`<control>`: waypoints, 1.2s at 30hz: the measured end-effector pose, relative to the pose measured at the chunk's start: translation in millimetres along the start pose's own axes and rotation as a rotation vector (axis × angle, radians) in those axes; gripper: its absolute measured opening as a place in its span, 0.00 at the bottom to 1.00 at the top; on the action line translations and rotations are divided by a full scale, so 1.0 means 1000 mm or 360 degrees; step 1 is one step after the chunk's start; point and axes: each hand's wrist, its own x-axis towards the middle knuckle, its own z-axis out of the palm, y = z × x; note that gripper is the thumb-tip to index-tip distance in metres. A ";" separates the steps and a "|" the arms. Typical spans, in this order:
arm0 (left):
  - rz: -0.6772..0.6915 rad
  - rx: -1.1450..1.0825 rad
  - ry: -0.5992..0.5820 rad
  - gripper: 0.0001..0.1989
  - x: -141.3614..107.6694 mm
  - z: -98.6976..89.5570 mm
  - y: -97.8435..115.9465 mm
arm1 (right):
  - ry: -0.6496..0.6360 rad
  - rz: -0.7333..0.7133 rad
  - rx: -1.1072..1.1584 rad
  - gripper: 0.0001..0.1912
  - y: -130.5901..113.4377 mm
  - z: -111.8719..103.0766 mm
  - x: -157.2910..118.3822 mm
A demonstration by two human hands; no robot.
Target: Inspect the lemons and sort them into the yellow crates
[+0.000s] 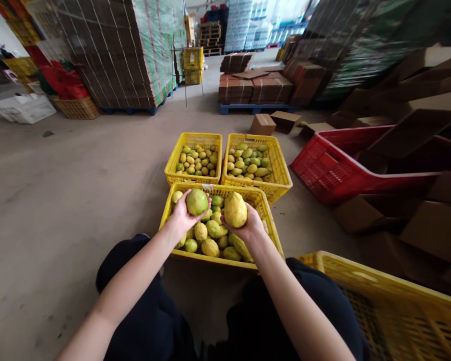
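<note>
Left hand: palm up, fingers curled around a round green citrus-like fruit. Right hand: cupped under and beside a larger yellow lemon-like fruit, which tapers at its top. Both pieces are held side by side, apart, above the near yellow crate, which is filled with loose yellow and green fruit. The step in hand is judged to be a holding of two single pieces, one per hand; any move from here calls for a steady cupped grip, since rounded fruit could roll off an open palm, and for lifting over the crate rim if taken outward. Just beyond stand the rear left crate and the rear right crate, both bearing similar fruit; whether they touch the near one cannot be told. To the right, a red crate and tumbled cardboard boxes hinder reach on that side, and another yellow crate stands by the right leg. Farther back, a small carton sits before strapped cardboard bundles on a blue pallet.
</note>
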 end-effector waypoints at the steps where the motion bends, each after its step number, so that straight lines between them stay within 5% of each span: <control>1: -0.0018 0.0014 -0.0018 0.11 0.000 0.000 0.000 | 0.0064 0.0058 0.0011 0.11 0.000 0.002 -0.001; 9: 0.0203 0.0135 0.0264 0.08 0.000 0.004 0.001 | 0.0153 0.0268 -0.0004 0.15 -0.005 0.022 -0.020; 16: 0.0040 0.0066 0.0040 0.09 0.000 -0.001 0.000 | 0.0248 0.0229 0.0121 0.11 -0.007 0.018 -0.014; 27: 0.0118 0.0072 0.0180 0.10 0.004 0.002 -0.002 | 0.0175 0.0165 -0.0071 0.14 -0.002 0.019 -0.018; 36: -0.0034 0.0056 -0.0103 0.16 -0.002 0.005 0.000 | 0.0135 0.0244 -0.0013 0.18 -0.007 0.023 -0.021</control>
